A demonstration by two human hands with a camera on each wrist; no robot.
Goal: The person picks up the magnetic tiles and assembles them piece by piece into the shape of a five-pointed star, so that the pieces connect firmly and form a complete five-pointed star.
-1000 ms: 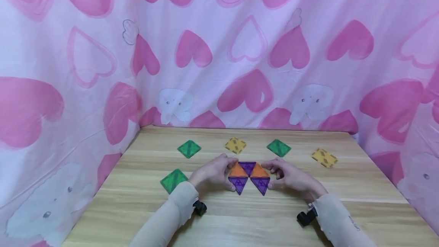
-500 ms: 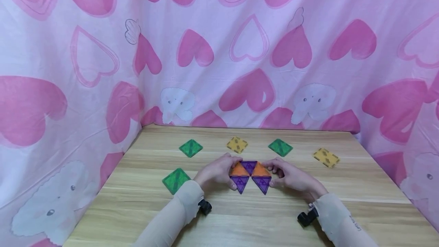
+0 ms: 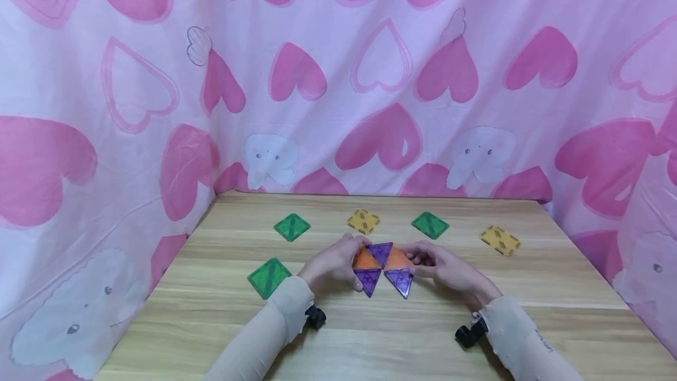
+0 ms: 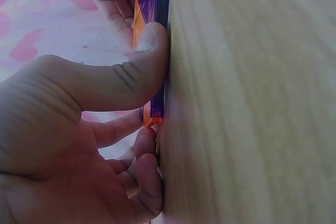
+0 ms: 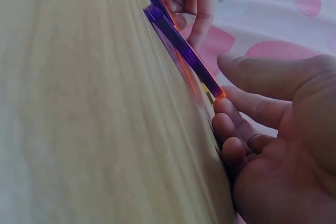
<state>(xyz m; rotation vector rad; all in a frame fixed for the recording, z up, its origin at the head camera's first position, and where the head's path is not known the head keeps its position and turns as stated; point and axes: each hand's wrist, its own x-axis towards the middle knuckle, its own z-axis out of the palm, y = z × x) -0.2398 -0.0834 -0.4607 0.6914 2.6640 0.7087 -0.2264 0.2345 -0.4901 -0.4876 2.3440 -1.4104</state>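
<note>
While both hands [image 3: 338, 263] grip the triangles [image 3: 382, 266], 3 green squares [image 3: 268, 277] lie apart.

Left grip [image 3: 332, 263] and right grip [image 3: 443, 266] curled, facing inward, forearms converging

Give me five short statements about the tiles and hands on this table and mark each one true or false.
1. Both hands are at the cluster of triangle tiles. True: the left hand and right hand flank it, fingers on its edges.
2. The cluster is made of green and yellow triangles. False: they are purple and orange.
3. Three green square tiles lie on the table. True.
4. A yellow tile is stacked on the cluster. False: it lies apart, to the right.
5. The cluster lies fully flat. False: the right wrist view shows its edge raised off the wood.
</note>
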